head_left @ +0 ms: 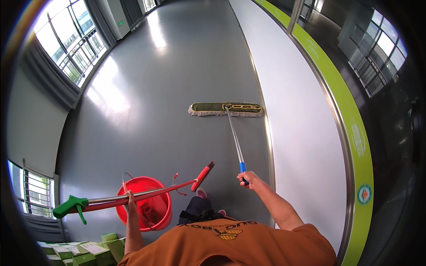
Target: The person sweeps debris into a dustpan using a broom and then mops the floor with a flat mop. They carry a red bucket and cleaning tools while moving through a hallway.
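My right hand [248,178] is closed around the blue grip of a flat dust mop [235,137]. Its wide head, green on top with a pale fringe, lies on the floor ahead, its right end close to the base of the white wall. My left hand [129,203] is wrapped round two long handles held together: a litter picker with a green trigger handle [72,206] and a broom with a red head [202,178] and dark bristles. Below them is a red bucket [166,212] with something red inside. Whether the bucket hangs from my left hand or stands, I cannot tell.
Smooth grey floor [159,111] stretches ahead. Along the right runs a white wall [306,133] with a green band and dark glass. Curtains [49,71] and windows line the left. Several green boxes [95,252] sit at the lower left.
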Action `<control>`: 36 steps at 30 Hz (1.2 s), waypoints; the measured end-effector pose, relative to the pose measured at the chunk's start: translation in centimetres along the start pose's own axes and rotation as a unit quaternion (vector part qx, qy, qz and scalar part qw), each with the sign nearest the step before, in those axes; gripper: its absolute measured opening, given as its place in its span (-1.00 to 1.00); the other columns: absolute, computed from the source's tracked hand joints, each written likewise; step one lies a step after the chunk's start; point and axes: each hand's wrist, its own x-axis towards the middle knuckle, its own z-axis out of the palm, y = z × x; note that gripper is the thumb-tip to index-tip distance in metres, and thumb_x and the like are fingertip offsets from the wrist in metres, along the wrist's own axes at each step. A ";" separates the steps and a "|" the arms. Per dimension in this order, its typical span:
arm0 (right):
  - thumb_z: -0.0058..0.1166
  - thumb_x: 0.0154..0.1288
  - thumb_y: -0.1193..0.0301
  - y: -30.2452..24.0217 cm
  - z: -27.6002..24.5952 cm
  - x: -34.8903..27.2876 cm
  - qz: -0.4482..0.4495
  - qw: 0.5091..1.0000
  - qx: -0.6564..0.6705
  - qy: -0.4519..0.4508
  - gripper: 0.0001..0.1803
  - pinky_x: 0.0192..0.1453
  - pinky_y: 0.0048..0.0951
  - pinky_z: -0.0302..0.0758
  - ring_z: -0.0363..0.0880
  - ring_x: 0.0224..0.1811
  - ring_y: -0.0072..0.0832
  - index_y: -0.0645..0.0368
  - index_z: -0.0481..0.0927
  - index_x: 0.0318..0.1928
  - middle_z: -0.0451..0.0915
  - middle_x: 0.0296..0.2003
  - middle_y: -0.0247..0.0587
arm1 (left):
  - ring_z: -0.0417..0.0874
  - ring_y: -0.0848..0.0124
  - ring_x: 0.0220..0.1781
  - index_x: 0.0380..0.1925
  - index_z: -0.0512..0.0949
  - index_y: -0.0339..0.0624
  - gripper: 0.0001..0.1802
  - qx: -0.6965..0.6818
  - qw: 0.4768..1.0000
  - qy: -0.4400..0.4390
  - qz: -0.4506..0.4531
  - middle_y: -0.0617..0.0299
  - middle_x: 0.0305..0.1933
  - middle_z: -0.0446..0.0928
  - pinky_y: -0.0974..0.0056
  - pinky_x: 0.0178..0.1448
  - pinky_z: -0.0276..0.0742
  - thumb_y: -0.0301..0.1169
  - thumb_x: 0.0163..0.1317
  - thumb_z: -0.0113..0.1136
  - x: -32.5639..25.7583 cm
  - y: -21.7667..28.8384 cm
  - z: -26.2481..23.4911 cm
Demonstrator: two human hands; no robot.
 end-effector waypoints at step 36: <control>0.07 -0.02 0.44 3.5 7.1 -4.9 -0.029 0.998 0.043 0.030 -0.81 -0.76 -0.57 0.03 0.35 -0.79 -0.58 0.08 0.34 -0.64 0.33 -0.72 -0.39 | 0.15 0.74 -0.66 -0.32 0.48 0.05 -0.68 0.051 0.997 -0.062 -0.025 0.57 -0.61 0.23 0.57 -0.62 0.04 -0.01 0.12 0.19 3.3 3.8 -2.5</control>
